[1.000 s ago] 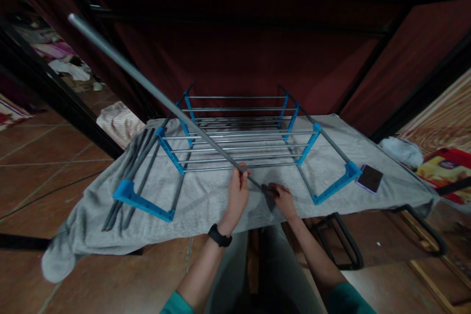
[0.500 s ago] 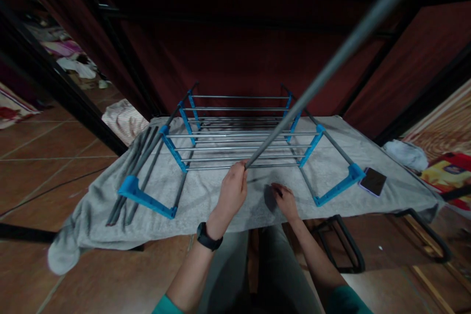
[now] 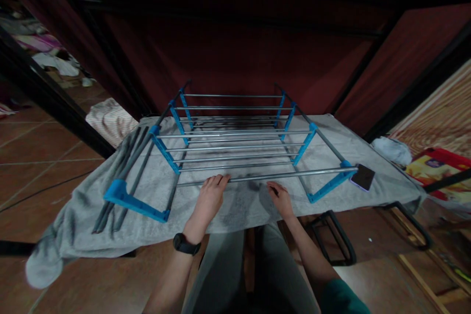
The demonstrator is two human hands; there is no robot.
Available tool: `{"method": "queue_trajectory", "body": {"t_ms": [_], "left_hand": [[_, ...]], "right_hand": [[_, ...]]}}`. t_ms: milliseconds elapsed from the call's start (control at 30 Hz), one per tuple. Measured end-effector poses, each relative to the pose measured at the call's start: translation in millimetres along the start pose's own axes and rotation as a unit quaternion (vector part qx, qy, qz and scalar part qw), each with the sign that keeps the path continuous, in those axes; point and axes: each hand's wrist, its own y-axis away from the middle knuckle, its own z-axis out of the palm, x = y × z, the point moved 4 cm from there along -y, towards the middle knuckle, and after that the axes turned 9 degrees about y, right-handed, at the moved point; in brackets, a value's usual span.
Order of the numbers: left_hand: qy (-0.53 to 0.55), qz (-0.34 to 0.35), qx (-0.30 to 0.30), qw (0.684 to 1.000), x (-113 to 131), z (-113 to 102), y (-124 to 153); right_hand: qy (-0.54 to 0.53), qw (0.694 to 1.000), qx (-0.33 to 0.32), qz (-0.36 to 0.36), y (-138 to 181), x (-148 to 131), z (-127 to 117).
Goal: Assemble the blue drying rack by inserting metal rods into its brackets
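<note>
A long grey metal rod (image 3: 287, 175) lies nearly level across the near side of a rack frame (image 3: 235, 149) made of thin metal bars and blue plastic side pieces. The rod's right end rests by the near right blue foot (image 3: 333, 181). My left hand (image 3: 210, 197), with a black watch on the wrist, has its fingers curled onto the rod near its left part. My right hand (image 3: 280, 197) lies on the grey towel (image 3: 228, 206) just below the rod, fingers stretched toward it, holding nothing.
Several loose dark rods (image 3: 125, 176) lie on the towel to the left of the frame. A dark phone (image 3: 362, 177) sits at the right. A dark red curtain hangs behind. Tiled floor and a black metal leg (image 3: 334, 235) lie below.
The rod pointed up and left, then swung up to the right, and now lies flat across the frame's near side. My right hand let go of its end and rests on the towel.
</note>
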Motion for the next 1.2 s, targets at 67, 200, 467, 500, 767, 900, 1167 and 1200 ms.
{"method": "queue_trajectory", "body": {"t_ms": [67, 200, 467, 500, 767, 900, 1167, 1200], "left_hand": [[-0.008, -0.006, 0.001, 1.0, -9.4, 1.1, 4.5], [-0.027, -0.016, -0.003, 0.999, -26.3, 5.7, 13.6], [-0.074, -0.022, -0.026, 0.997, -39.7, 24.9, 21.4], [-0.078, -0.02, -0.03, 0.996, -39.4, 27.8, 21.6], [-0.106, -0.025, -0.043, 0.993, -37.2, 40.2, 18.5], [-0.108, -0.027, -0.056, 0.992, -36.5, 46.4, 14.4], [-0.11, -0.035, -0.082, 0.99, -28.7, 53.9, 11.7], [-0.108, -0.037, -0.082, 0.99, -28.4, 54.0, 11.9]], "right_hand": [[-0.004, 1.0, 0.001, 0.004, -0.3, 0.7, 0.0], [-0.015, 1.0, 0.007, 0.013, -1.3, 3.0, 0.3], [-0.073, 0.995, 0.029, 0.053, -1.1, 10.6, 0.6], [-0.089, 0.994, 0.034, 0.061, -1.2, 11.1, -0.4], [-0.271, 0.955, 0.013, 0.123, -5.8, 17.9, -11.9], [-0.383, 0.902, 0.063, 0.188, -8.2, 27.8, -13.8], [-0.448, 0.852, 0.154, 0.221, -6.3, 37.2, -15.5], [-0.456, 0.847, 0.157, 0.224, -5.5, 37.7, -15.8]]}}
